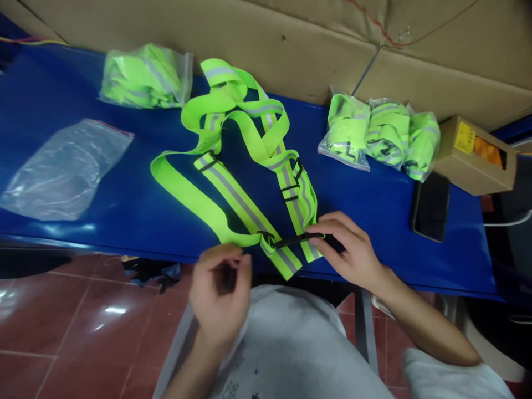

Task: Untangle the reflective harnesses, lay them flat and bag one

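A neon green reflective harness (243, 202) with grey stripes and black plastic slides lies loosely looped on the blue table. My right hand (351, 252) pinches the end of its narrow black strap (293, 240) between thumb and fingers, close to the table's front edge. The strap runs left to a green loop on one of the harness bands. My left hand (222, 291) is curled just in front of the green band, thumb and forefinger drawn together. Whether anything sits between those fingertips is too blurred to see.
An empty clear zip bag (68, 169) lies at the left. Bagged green straps stand behind it (143, 77) and at the right rear (347, 130). A phone (431, 206) and an open-windowed cardboard box (476, 152) are at the right. Large cardboard (266, 44) borders the back.
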Demonstrator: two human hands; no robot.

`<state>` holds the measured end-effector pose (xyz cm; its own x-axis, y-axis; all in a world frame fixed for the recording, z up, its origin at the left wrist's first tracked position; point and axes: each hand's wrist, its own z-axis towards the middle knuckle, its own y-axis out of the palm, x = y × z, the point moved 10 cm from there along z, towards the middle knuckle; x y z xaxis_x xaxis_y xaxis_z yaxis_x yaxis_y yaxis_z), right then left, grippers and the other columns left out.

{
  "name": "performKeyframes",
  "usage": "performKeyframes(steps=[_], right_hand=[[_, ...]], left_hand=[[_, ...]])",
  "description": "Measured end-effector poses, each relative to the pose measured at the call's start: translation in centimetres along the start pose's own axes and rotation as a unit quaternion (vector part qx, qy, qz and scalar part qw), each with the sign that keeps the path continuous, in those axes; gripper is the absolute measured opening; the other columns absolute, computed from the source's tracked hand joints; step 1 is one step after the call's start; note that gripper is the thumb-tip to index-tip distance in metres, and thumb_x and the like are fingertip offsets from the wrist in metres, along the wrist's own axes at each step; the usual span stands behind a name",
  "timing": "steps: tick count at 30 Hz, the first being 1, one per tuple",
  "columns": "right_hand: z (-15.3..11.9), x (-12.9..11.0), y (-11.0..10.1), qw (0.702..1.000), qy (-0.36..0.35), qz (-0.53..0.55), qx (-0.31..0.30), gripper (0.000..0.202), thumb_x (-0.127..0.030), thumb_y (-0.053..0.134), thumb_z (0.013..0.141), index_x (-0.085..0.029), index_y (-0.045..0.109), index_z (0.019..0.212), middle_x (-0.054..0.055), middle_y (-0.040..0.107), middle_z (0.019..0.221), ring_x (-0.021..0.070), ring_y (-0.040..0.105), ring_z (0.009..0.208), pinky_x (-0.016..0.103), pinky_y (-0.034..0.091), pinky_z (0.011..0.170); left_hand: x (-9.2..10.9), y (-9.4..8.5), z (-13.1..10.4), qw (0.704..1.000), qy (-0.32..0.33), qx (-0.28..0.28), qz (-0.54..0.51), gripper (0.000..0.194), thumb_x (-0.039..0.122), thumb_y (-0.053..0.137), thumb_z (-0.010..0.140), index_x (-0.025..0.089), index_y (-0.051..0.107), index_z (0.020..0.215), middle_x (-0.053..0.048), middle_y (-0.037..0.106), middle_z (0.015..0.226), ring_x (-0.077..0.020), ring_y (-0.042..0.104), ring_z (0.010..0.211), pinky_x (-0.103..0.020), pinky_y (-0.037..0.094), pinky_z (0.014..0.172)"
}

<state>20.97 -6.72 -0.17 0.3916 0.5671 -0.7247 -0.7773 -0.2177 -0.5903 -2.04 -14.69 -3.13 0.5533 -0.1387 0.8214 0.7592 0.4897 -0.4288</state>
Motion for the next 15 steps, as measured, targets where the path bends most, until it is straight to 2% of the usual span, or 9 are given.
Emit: performKeyframes(steps=[2,3,5,7,8,10,12,15], right_hand=[[-0.1,-0.1,0.1,1.0,-0.002,-0.001,-0.002,0.023,-0.014,0.069,0.101,-0.02,0.07,0.123,0.006,0.068,0.111,0.0153,0.069,0.102,0.029,0.06,0.09],[-0.1,-0.1,0.1,1.0,-0.003,-0.002,-0.003,0.023,-0.014,0.069,0.101,-0.02,0.07,0.124,0.006,0.068,0.111,0.0154,0.069,0.102,0.029,0.06,0.091],[-0.1,-0.1,0.2,1.0,-0.001,-0.004,-0.008,0.024,-0.014,0.069,0.102,-0.021,0.07,0.125,0.006,0.068,0.112,0.0157,0.069,0.104,0.03,0.06,0.091],[0.0,-0.1,0.3,1.0,0.003,-0.005,-0.015,0.025,-0.014,0.068,0.102,-0.021,0.069,0.126,0.007,0.068,0.114,0.0159,0.069,0.105,0.03,0.06,0.093],[0.0,-0.1,0.4,1.0,0.005,-0.006,-0.019,0.026,-0.014,0.068,0.102,-0.021,0.069,0.127,0.007,0.068,0.115,0.016,0.069,0.106,0.03,0.06,0.094],[-0.1,-0.1,0.4,1.0,0.006,-0.006,-0.022,0.026,-0.013,0.066,0.103,-0.021,0.069,0.128,0.007,0.068,0.116,0.0162,0.069,0.107,0.03,0.06,0.094],[-0.3,-0.2,0.5,1.0,0.005,-0.003,-0.024,0.026,-0.012,0.064,0.104,-0.022,0.07,0.127,0.006,0.069,0.116,0.0163,0.069,0.107,0.03,0.06,0.094],[-0.5,-0.1,0.7,0.999,0.008,-0.002,-0.031,0.026,-0.012,0.063,0.104,-0.023,0.07,0.126,0.006,0.07,0.116,0.0167,0.069,0.108,0.03,0.06,0.095]], left_hand=[[1.0,-1.5,1.5,0.995,0.067,0.013,0.068,0.026,0.007,0.073,0.093,0.023,0.068,0.112,-0.005,0.071,0.107,-0.0211,0.069,0.1,-0.038,0.054,0.087],[2.0,-1.7,2.3,0.986,0.121,-0.005,0.113,0.027,0.006,0.072,0.093,0.024,0.07,0.112,-0.006,0.072,0.11,-0.0233,0.069,0.105,-0.042,0.053,0.092],[3.5,-0.6,3.9,0.958,0.214,-0.083,0.172,0.031,0.004,0.066,0.095,0.026,0.072,0.116,-0.007,0.076,0.118,-0.0271,0.07,0.111,-0.047,0.051,0.096],[3.9,1.5,5.1,0.926,0.255,-0.197,0.195,0.032,0.008,0.057,0.101,0.025,0.071,0.124,-0.006,0.077,0.125,-0.0295,0.072,0.117,-0.05,0.05,0.097],[3.8,2.6,5.5,0.911,0.264,-0.247,0.199,0.03,0.012,0.053,0.104,0.024,0.07,0.126,-0.006,0.077,0.128,-0.03,0.072,0.119,-0.051,0.05,0.099],[3.4,4.2,6.2,0.895,0.255,-0.307,0.199,0.03,0.023,0.047,0.109,0.022,0.07,0.129,-0.008,0.075,0.135,-0.0306,0.072,0.124,-0.053,0.051,0.104],[2.7,5.1,6.7,0.896,0.232,-0.325,0.197,0.036,0.031,0.042,0.111,0.02,0.07,0.132,-0.008,0.073,0.142,-0.0313,0.068,0.134,-0.055,0.05,0.112],[1.9,5.6,6.8,0.899,0.212,-0.327,0.201,0.045,0.039,0.035,0.113,0.021,0.069,0.137,-0.007,0.067,0.15,-0.0327,0.06,0.145,-0.06,0.046,0.118]])
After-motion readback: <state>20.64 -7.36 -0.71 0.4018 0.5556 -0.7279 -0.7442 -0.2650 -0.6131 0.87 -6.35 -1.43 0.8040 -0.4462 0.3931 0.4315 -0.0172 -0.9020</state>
